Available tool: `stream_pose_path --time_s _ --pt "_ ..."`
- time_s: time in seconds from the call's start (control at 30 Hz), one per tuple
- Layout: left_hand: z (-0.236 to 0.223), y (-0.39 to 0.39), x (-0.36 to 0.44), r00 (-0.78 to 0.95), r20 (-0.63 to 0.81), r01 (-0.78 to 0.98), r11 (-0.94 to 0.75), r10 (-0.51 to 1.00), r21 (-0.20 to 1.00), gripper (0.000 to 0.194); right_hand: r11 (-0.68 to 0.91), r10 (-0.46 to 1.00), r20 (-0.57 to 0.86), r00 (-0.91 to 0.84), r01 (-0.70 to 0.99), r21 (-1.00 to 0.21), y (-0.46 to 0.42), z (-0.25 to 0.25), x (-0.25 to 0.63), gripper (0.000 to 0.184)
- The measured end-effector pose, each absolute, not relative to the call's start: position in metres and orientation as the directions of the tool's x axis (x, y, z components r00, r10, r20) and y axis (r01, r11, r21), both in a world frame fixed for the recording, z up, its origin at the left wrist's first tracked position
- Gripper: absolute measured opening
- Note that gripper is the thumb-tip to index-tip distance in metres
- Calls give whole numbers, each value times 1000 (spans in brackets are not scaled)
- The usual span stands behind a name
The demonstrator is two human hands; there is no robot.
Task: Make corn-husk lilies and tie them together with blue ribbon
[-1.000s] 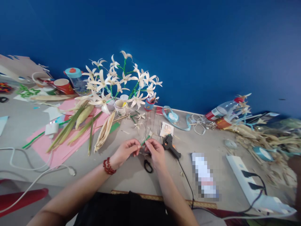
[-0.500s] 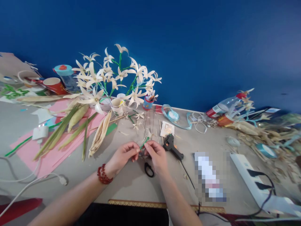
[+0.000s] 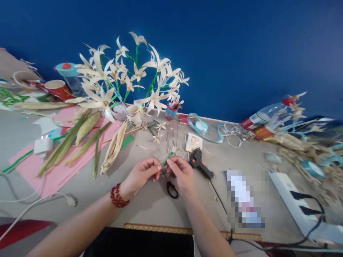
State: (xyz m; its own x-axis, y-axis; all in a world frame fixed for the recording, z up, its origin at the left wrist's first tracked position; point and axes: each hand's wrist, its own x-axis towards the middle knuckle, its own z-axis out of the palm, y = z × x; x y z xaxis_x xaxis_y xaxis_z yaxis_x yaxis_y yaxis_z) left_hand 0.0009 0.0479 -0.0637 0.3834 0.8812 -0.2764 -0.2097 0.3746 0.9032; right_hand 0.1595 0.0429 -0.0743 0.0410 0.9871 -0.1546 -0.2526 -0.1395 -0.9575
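Between my two hands is a short green-wrapped flower stem (image 3: 167, 158), tilted up to the right, with a small pale tip at its upper end. My left hand (image 3: 146, 173), a red bead bracelet at its wrist, pinches the lower end between thumb and fingers. The fingertips of my right hand (image 3: 180, 173) close on it higher up. Just below the hands lie scissors, with a black handle loop (image 3: 172, 190) showing and the blades hidden. Thin wires (image 3: 168, 135) lie on the table beyond the fingers. A black glue gun (image 3: 200, 164) rests right of my right hand.
White husk flowers (image 3: 139, 73) on green stems stand in cups at the back. Pink paper (image 3: 29, 171) with green husks lies left, beside a white charger (image 3: 43, 146). On the right are a blurred-out object (image 3: 243, 200), a power strip (image 3: 289, 200), a bottle (image 3: 262, 116) and dried husks.
The camera view has shifted slightly, so the table things sit a little differently in frame. Both hands keep their pinch on the green stem, with only slight finger movement.
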Motion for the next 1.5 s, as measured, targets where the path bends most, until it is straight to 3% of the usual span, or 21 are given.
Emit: stream_pose_path --time_s 1.5 --pt "-66 49 1 381 -250 -203 345 890 917 20 -135 988 -153 35 -297 -945 44 -76 159 13"
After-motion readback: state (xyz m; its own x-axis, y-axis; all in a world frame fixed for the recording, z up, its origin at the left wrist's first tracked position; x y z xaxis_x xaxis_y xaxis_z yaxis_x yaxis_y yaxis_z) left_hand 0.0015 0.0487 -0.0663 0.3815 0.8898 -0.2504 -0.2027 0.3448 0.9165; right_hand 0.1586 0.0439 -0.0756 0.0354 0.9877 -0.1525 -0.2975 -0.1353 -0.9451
